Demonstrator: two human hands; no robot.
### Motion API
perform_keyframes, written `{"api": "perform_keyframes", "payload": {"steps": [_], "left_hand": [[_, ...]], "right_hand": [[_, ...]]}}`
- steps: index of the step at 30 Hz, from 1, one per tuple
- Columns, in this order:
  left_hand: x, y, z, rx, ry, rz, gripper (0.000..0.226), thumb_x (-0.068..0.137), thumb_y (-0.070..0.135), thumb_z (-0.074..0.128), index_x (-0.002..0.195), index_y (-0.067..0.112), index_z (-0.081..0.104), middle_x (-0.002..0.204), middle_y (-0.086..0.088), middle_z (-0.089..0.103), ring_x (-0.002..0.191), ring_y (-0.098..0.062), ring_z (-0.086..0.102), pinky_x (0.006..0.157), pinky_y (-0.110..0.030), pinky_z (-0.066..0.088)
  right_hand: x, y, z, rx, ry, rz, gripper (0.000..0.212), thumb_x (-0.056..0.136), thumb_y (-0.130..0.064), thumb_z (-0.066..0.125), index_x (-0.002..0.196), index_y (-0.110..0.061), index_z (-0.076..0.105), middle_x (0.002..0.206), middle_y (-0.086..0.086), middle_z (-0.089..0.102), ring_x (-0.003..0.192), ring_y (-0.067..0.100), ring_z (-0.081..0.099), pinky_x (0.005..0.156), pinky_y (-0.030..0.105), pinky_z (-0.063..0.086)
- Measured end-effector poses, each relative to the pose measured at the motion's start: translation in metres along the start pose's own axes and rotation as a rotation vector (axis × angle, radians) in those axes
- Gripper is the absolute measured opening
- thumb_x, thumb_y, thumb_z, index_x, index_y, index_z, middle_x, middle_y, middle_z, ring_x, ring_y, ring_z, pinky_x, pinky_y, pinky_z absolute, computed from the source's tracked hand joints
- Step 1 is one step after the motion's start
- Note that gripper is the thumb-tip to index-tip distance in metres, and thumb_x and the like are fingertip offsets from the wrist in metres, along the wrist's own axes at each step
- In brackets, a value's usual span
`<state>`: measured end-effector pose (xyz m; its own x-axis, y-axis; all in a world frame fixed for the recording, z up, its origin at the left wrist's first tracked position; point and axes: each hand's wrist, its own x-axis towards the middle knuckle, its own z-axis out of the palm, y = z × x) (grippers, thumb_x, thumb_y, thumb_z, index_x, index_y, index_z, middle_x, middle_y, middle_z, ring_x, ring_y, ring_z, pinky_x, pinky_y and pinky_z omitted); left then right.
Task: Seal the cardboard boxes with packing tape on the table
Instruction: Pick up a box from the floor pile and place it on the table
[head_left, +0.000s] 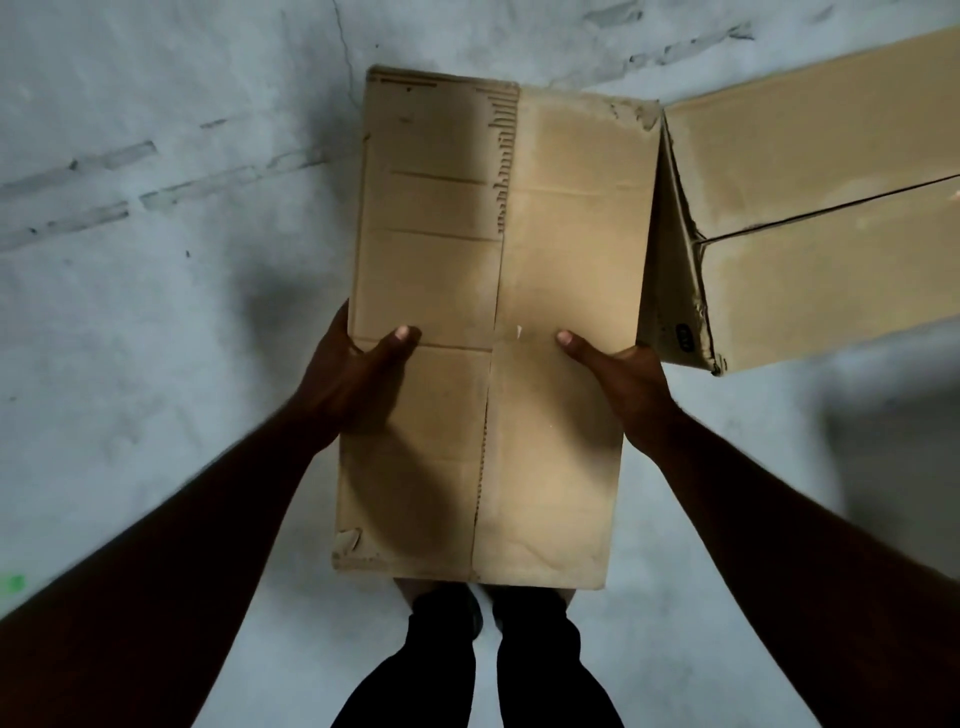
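While left hand (358, 366) and right hand (626, 376) grip one box (545, 223), another (810, 156) neighbours.

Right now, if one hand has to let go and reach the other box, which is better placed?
Right, probably. The right hand grips the held box on the side next to the second box; the left hand is on the far side.
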<state>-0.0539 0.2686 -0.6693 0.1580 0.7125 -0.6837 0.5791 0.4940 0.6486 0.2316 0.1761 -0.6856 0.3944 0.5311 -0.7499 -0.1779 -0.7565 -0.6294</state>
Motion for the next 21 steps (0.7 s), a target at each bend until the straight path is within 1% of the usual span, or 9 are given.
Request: {"api": "perform_keyframes", "payload": {"steps": [4, 8, 11, 12, 13, 15, 17, 19, 21], "left_hand": [[-0.027, 0.034, -0.008, -0.003, 0.024, 0.048, 0.053, 0.088, 0.055, 0.068, 0.133, 0.031, 0.051, 0.109, 0.009, 0.069, 0.097, -0.006, 0.068, 0.078, -0.028, 0.055], [-0.065, 0.072, -0.022, -0.038, 0.051, 0.052, 0.051, 0.089, 0.054, 0.067, 0.132, 0.03, 0.053, 0.109, 0.01, 0.069, 0.096, -0.005, 0.068, 0.08, -0.027, 0.055], [-0.098, 0.104, -0.032, -0.04, 0.108, 0.072, 0.055, 0.089, 0.054, 0.067, 0.135, 0.028, 0.053, 0.11, 0.013, 0.067, 0.1, -0.005, 0.065, 0.082, -0.027, 0.051], [-0.108, 0.115, -0.035, -0.025, 0.122, 0.081, 0.056, 0.089, 0.055, 0.066, 0.136, 0.028, 0.052, 0.111, 0.014, 0.066, 0.101, -0.003, 0.063, 0.082, -0.026, 0.05], [-0.122, 0.127, -0.04, -0.005, 0.131, 0.097, 0.057, 0.089, 0.056, 0.065, 0.137, 0.028, 0.052, 0.11, 0.015, 0.065, 0.101, -0.002, 0.061, 0.081, -0.025, 0.049], [-0.142, 0.145, -0.048, 0.03, 0.141, 0.114, 0.06, 0.088, 0.062, 0.064, 0.137, 0.029, 0.051, 0.111, 0.014, 0.065, 0.101, -0.003, 0.061, 0.083, -0.026, 0.05], [-0.166, 0.163, -0.056, 0.049, 0.148, 0.123, 0.067, 0.085, 0.069, 0.063, 0.138, 0.031, 0.05, 0.12, 0.008, 0.066, 0.105, -0.011, 0.063, 0.089, -0.033, 0.051], [-0.192, 0.182, -0.063, 0.064, 0.152, 0.134, 0.072, 0.083, 0.073, 0.062, 0.14, 0.032, 0.048, 0.125, 0.006, 0.065, 0.109, -0.016, 0.063, 0.092, -0.037, 0.051], [-0.22, 0.204, -0.067, 0.055, 0.159, 0.144, 0.074, 0.084, 0.072, 0.062, 0.144, 0.032, 0.045, 0.128, 0.004, 0.063, 0.111, -0.018, 0.062, 0.092, -0.036, 0.05]], "right_hand": [[-0.032, -0.025, -0.015, 0.035, -0.028, -0.023, 0.05, 0.072, -0.032, 0.091, 0.116, -0.02, 0.072, 0.108, -0.009, 0.076, 0.1, 0.006, 0.072, 0.094, 0.031, 0.056], [-0.068, -0.065, -0.031, 0.01, -0.037, -0.06, 0.053, 0.07, -0.041, 0.092, 0.115, -0.018, 0.074, 0.107, -0.008, 0.077, 0.101, 0.008, 0.072, 0.1, 0.037, 0.055], [-0.1, -0.098, -0.046, 0.008, -0.07, -0.062, 0.066, 0.057, -0.057, 0.094, 0.107, -0.018, 0.077, 0.104, -0.004, 0.078, 0.1, 0.015, 0.074, 0.098, 0.041, 0.056], [-0.111, -0.109, -0.05, 0.003, -0.082, -0.053, 0.066, 0.057, -0.058, 0.094, 0.103, -0.014, 0.077, 0.1, -0.002, 0.079, 0.097, 0.016, 0.075, 0.093, 0.039, 0.058], [-0.127, -0.121, -0.059, -0.003, -0.089, -0.049, 0.058, 0.06, -0.055, 0.094, 0.094, -0.012, 0.078, 0.092, -0.003, 0.079, 0.089, 0.014, 0.075, 0.084, 0.035, 0.06], [-0.149, -0.138, -0.072, -0.002, -0.087, -0.045, 0.031, 0.071, -0.043, 0.091, 0.074, -0.019, 0.071, 0.07, -0.01, 0.073, 0.066, 0.005, 0.07, 0.063, 0.021, 0.053], [-0.18, -0.16, -0.086, 0.004, -0.081, -0.056, 0.033, 0.076, -0.036, 0.088, 0.062, -0.024, 0.062, 0.055, -0.015, 0.064, 0.052, 0.0, 0.063, 0.053, 0.014, 0.046], [-0.209, -0.179, -0.101, 0.004, -0.076, -0.062, 0.033, 0.076, -0.038, 0.088, 0.064, -0.023, 0.061, 0.053, -0.015, 0.063, 0.05, 0.0, 0.062, 0.05, 0.014, 0.045], [-0.236, -0.195, -0.115, 0.0, -0.077, -0.049, 0.035, 0.072, -0.044, 0.09, 0.069, -0.019, 0.066, 0.06, -0.013, 0.068, 0.057, 0.004, 0.067, 0.054, 0.017, 0.05]]}}
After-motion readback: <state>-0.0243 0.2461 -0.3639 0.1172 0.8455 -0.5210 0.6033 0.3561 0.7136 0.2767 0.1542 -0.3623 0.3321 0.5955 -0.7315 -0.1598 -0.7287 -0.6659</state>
